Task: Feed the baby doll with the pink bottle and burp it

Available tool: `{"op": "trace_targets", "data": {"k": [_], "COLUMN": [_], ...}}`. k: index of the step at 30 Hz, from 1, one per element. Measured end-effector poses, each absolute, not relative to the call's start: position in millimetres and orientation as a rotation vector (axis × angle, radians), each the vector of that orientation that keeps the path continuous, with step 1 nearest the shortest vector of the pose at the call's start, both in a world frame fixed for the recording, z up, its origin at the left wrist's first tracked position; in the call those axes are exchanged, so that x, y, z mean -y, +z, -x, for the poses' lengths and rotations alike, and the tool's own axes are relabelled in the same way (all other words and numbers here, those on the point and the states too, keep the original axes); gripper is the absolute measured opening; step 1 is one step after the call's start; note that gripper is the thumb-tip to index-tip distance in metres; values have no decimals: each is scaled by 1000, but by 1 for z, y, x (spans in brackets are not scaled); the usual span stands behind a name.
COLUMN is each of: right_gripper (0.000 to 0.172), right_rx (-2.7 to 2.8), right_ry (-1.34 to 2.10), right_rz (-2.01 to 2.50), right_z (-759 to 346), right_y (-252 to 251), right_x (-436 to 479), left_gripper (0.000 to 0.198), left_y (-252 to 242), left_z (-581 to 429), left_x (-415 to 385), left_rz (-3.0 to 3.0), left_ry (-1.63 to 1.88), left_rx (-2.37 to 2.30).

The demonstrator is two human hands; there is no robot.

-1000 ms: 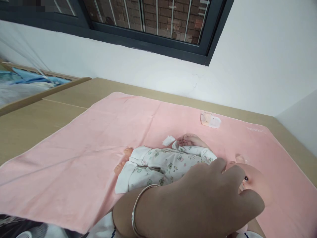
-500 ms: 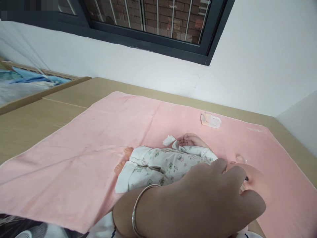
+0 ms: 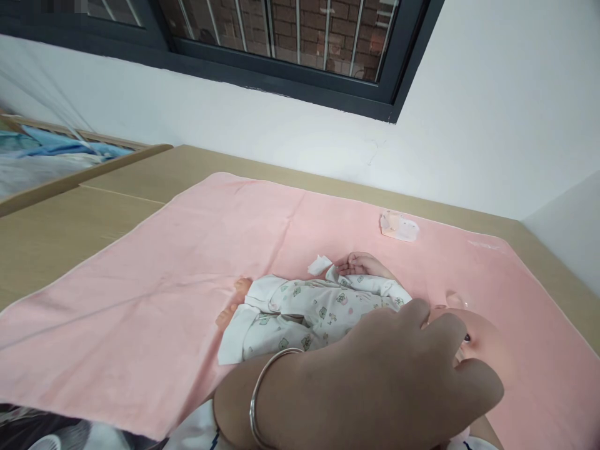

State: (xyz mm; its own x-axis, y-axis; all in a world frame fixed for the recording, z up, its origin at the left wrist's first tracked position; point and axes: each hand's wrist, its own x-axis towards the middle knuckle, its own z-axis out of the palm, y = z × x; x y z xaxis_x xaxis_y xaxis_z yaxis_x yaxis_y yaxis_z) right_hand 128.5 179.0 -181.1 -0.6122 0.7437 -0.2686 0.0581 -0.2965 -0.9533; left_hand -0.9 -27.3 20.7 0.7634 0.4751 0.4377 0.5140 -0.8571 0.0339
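A baby doll in a white patterned outfit point(image 3: 323, 306) lies on its back on a pink cloth point(image 3: 164, 275), feet to the left and head point(image 3: 490, 344) to the right. My left hand point(image 3: 412, 369), a silver bangle on its wrist, is over the doll's upper chest and lower face. Its fingers are bent and pressed together; their tips and whatever they hold are hidden. Of my right arm only a bit of forearm point(image 3: 485, 432) and cuff shows at the bottom; that hand is hidden behind my left. A small white piece point(image 3: 319, 265) lies beside the doll's hand point(image 3: 360, 264).
Near the cloth's far edge lies a small clear-and-white packet point(image 3: 399, 226). The wooden tabletop point(image 3: 126, 206) shows around the cloth. A wooden-railed bed with blue fabric point(image 3: 70, 149) is at the left. Behind are a white wall and a dark-framed window point(image 3: 281, 69).
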Motion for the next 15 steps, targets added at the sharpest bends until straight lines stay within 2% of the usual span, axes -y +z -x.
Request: {"op": "trace_targets", "data": {"k": [15], "right_gripper": [21], "right_rx": [1471], "right_ry": [1932], "right_rz": [1037], "right_z": [-124], "right_y": [-171], "right_x": [-170], "left_gripper": [8], "left_y": [23], "left_z": [3], "left_x": [26], "left_rz": [2913], "left_ry": [-669], "left_rx": [818]}}
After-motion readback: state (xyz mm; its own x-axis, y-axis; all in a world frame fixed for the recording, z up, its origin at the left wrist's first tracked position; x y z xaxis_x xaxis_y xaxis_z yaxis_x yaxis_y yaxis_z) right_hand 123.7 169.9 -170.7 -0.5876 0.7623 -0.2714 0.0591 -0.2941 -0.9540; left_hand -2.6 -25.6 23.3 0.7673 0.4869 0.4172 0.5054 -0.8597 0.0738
